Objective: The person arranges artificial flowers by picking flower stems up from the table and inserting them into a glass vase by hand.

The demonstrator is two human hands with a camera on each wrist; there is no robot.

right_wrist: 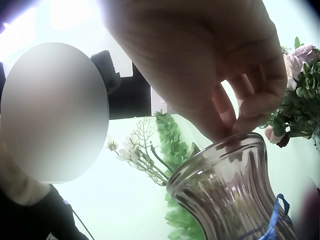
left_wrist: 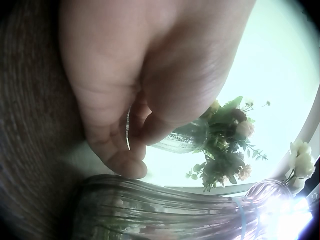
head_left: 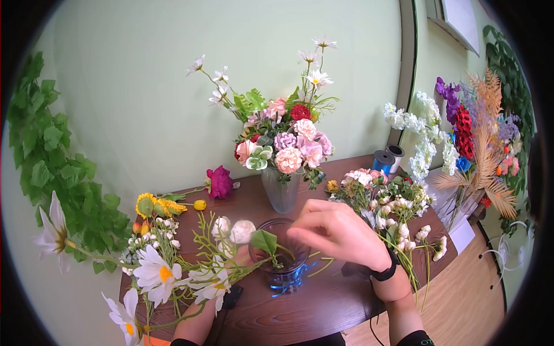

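Note:
A dark tinted glass vase (head_left: 281,277) with blue ribbon stands near the table's front. White daisies (head_left: 156,273), white round blooms (head_left: 242,232) and a green leaf (head_left: 264,241) lean left at its mouth. My right hand (head_left: 346,235) is over the rim with bent fingers. In the right wrist view, this hand (right_wrist: 215,75) has its fingertips at the vase (right_wrist: 225,185) mouth; whatever lies between them is hidden. Behind the flowers, my left hand (head_left: 239,258) is mostly covered. The left wrist view shows that hand (left_wrist: 145,75) loosely curled beside the vase (left_wrist: 165,210), holding nothing visible.
Behind stands a clear vase (head_left: 280,193) of pink, red and lilac flowers. Loose white flowers (head_left: 392,216) lie right, by two ribbon spools (head_left: 382,161). A magenta bloom (head_left: 219,182) and yellow flowers (head_left: 167,206) lie left. Ivy (head_left: 55,167) hangs on the wall.

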